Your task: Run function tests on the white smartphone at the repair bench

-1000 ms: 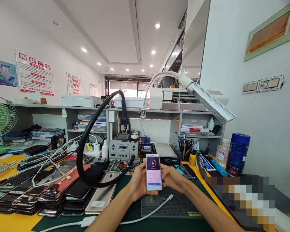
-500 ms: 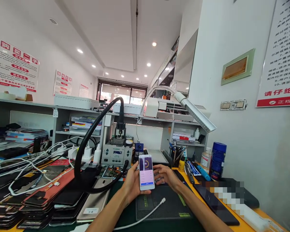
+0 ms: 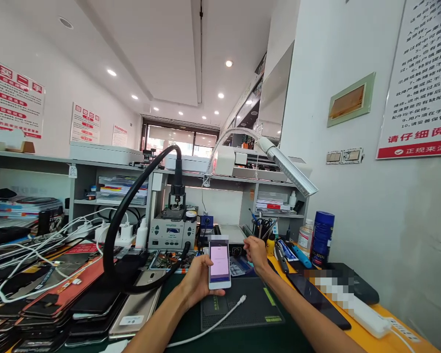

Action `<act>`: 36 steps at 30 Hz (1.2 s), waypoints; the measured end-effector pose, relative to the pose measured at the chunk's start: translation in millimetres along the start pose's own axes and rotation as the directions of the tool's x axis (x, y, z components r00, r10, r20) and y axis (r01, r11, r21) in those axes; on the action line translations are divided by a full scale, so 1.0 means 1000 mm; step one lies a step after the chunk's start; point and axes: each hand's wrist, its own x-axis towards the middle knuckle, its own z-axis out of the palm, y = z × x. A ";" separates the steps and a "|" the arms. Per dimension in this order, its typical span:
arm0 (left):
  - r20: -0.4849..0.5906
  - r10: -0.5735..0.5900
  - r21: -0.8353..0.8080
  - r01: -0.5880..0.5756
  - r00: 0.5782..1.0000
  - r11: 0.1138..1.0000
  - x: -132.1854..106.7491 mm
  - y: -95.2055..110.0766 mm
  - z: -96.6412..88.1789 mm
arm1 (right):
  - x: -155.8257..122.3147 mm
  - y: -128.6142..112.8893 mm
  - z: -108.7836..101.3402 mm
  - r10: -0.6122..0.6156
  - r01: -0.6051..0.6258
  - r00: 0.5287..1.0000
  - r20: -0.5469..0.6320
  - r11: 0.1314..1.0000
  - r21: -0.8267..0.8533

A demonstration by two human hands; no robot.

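Phone held up over the black mat

The left hand is closed around the white phone, which stands upright with a lit pinkish screen just above the mat's back edge. The right hand hovers past the mat's back right corner, fingers loosely open and empty. A white cable lies across the mat's front.

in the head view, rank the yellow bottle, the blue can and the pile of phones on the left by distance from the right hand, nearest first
From the right hand:
1. yellow bottle, just to its right, almost beside the knuckles.
2. blue can, clearly farther out to the right.
3. pile of phones, far off on the left side, past the other hand.
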 end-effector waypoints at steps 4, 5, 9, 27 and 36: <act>-0.010 0.006 -0.006 -0.006 1.000 1.000 0.001 0.000 0.000 | -0.001 0.016 0.011 -0.102 0.101 0.994 -0.042 0.995 -0.016; -0.015 0.010 -0.008 -0.010 1.000 1.000 0.001 0.000 0.001 | -0.003 0.019 0.011 -0.129 0.128 0.991 -0.042 0.992 -0.021; -0.061 0.028 -0.009 -0.029 0.998 1.000 0.000 0.001 0.008 | -0.012 0.024 0.009 -0.209 0.207 0.977 -0.039 0.977 -0.048; -0.205 0.084 0.182 -0.047 0.975 0.982 0.000 -0.006 0.021 | -0.006 0.032 0.003 -0.297 0.273 0.953 -0.064 0.929 -0.249; -0.237 0.060 0.139 -0.027 0.970 0.990 -0.002 -0.005 0.024 | -0.012 0.028 0.008 -0.234 0.235 0.972 0.025 0.960 -0.153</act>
